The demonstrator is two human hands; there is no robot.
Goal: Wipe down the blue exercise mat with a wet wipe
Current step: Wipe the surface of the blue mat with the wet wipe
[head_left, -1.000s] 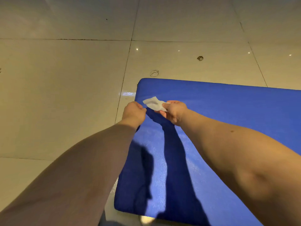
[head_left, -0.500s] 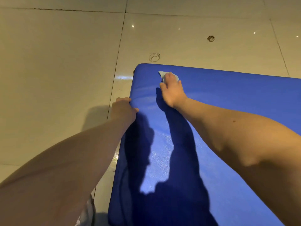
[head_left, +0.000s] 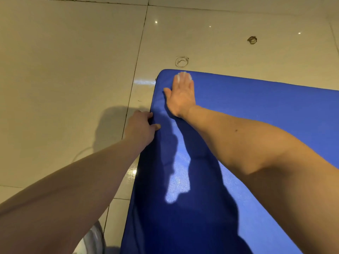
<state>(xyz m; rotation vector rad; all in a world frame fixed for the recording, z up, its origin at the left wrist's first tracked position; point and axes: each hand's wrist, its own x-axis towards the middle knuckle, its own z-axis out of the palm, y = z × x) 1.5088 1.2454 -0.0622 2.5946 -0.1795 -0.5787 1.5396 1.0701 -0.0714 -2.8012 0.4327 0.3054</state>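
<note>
Mostly hidden: the wet wipe (head_left: pixel 184 75) shows only as a pale, blurred sliver around the fingertips of the right hand (head_left: pixel 181 97), upper centre of the frame; its shape and folds cannot be made out. That hand lies flat, fingers straight and together, thumb spread to the left, pressing the wipe onto the blue exercise mat (head_left: pixel 266 125) just inside its far left corner. The left hand (head_left: pixel 140 127), centre left, grips the mat's left edge, thumb on top, fingers curled over the side with their tips out of sight. The mat runs off the right and bottom edges of the frame, so its full extent is unknown. Dark arm shadows cover much of its lower half, and its surface is hard to read there. A pale rounded object (head_left: pixel 93 241) at bottom left is cut off and half behind the left forearm; I cannot tell what it is. Count: two hands, two bare forearms, one mat, one wipe. The mat lies on a beige tiled floor (head_left: pixel 64 70), which carries one ring-shaped mark (head_left: pixel 181 61) just beyond the mat's corner and one dark chipped spot (head_left: pixel 252 40) at upper right.
</note>
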